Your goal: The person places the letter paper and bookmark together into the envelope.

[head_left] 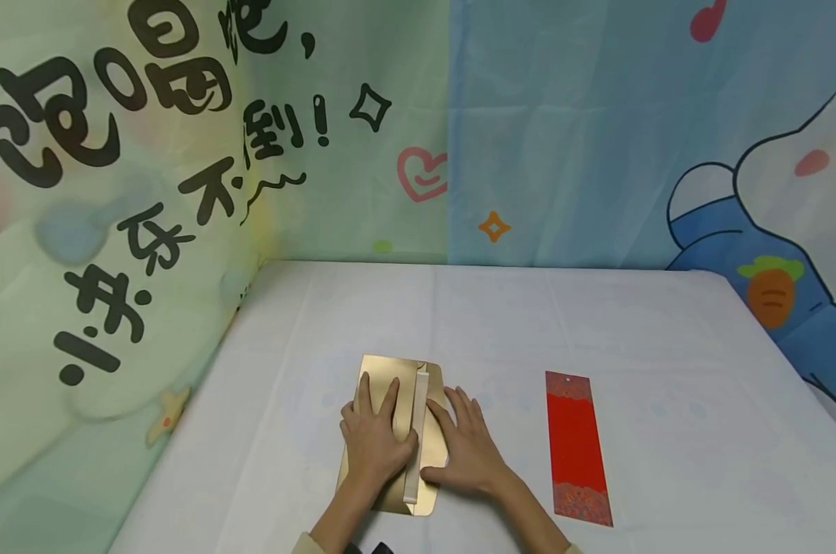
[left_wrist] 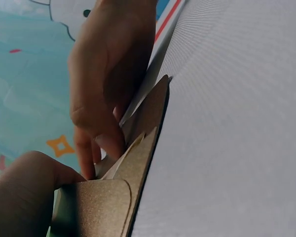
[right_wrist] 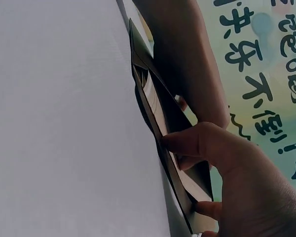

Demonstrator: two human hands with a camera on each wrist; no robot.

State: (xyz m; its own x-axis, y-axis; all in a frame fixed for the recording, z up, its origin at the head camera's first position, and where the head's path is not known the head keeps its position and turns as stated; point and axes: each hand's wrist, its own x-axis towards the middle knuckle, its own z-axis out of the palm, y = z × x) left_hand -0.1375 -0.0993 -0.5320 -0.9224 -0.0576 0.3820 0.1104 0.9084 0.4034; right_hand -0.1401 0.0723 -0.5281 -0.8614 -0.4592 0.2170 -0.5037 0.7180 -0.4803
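A gold paper envelope [head_left: 390, 370] lies on the white table, its long right-hand flap raised a little in both wrist views. Along it runs a narrow whitish strip [head_left: 421, 408]. My left hand [head_left: 378, 448] presses the envelope's left part with spread fingers, its thumb reaching toward the strip. At the flap, my right hand [head_left: 467, 452] touches the gold paper with thumb and fingers spread apart. Seen from the right wrist, the right thumb [right_wrist: 182, 140] lies against the strip's edge. The envelope's lower left is partly hidden beneath the left hand.
A long red paper piece [head_left: 575, 442] with patterned ends and a small hole near its top lies to the right of the hands. Printed cloth walls [head_left: 556, 131] stand behind and left of the white table [head_left: 667, 385].
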